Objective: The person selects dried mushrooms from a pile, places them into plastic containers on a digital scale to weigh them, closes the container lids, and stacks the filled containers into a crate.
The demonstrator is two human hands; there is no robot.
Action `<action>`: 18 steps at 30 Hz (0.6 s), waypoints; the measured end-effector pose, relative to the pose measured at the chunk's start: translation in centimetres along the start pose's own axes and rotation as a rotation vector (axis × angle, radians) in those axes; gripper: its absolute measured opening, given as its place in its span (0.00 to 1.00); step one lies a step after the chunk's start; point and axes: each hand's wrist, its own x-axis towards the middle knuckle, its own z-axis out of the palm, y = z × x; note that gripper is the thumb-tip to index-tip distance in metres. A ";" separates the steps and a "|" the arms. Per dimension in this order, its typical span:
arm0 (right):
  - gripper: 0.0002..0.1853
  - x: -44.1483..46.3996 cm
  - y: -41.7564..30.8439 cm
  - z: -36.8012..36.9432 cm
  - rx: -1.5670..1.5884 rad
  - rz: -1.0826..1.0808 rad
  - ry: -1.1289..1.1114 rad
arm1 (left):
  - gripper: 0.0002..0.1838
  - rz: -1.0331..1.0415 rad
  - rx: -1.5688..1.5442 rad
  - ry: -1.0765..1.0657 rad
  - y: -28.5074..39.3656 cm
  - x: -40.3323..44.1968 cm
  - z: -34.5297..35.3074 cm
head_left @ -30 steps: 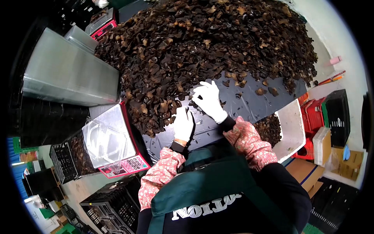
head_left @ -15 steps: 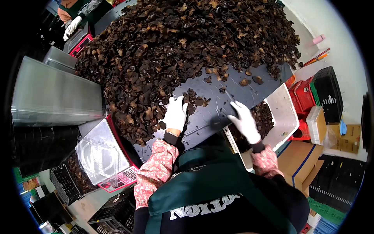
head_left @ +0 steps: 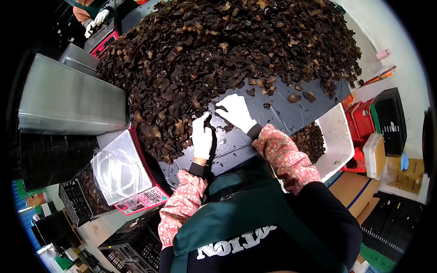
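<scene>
A large heap of dark brown wood ear mushrooms (head_left: 236, 45) covers most of the grey table top (head_left: 282, 109). At the heap's near edge is my left hand (head_left: 201, 140) in a white glove, index finger stretched toward the mushrooms and nothing visible in it. Just right of it, my right hand (head_left: 237, 113), also gloved, reaches left over the same edge with thumb and fingers apart. A few small dark pieces lie on the table around both hands. To the right, a white bin (head_left: 337, 141) below the table edge contains more mushrooms.
On the left, a scale (head_left: 125, 159) bears clear plastic lids (head_left: 118, 175) beside stacked clear containers (head_left: 73, 98). Red crates (head_left: 359, 118) and a cardboard box (head_left: 350, 189) stand at right. Another person's gloved hands (head_left: 98, 20) are by a second scale (head_left: 102, 43).
My right hand has swung left from above the white bin to the heap's edge, beside my left hand. The mushroom cluster near my left hand is now mostly hidden behind my right.
</scene>
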 end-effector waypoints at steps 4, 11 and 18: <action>0.09 -0.7 1.6 -0.7 0.228 0.155 0.174 | 0.21 0.011 -0.164 -0.085 -0.9 0.4 0.4; 0.12 -5.8 3.5 -0.7 0.511 0.266 0.420 | 0.13 0.095 0.040 -0.077 2.3 -1.0 2.5; 0.13 -6.9 1.1 -1.8 0.131 0.039 0.290 | 0.15 0.207 0.383 -0.191 2.7 -2.1 4.1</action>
